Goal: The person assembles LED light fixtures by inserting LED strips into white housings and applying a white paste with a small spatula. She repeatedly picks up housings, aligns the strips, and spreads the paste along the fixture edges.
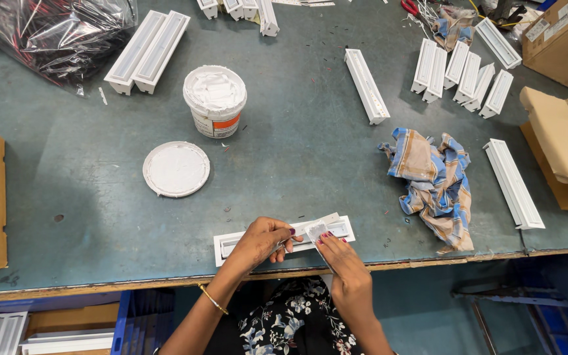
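A long white light housing [231, 242] lies along the near edge of the green table [297, 151]. My left hand [261, 242] rests over its middle, fingers curled onto it. My right hand [338, 261] pinches a thin grey strip [317, 231] at the housing's right part. An open white tub of white paste [215, 100] stands further back, its round lid [176, 169] lying beside it on the table.
A blue checked cloth [432, 177] lies crumpled at the right. Several white housings [465, 72] sit at the back right, two more [147, 51] at the back left, one [366, 85] mid-table, one [514, 184] far right. Cardboard boxes [563, 39] stand at the right, a plastic bag of wires [54, 33] back left.
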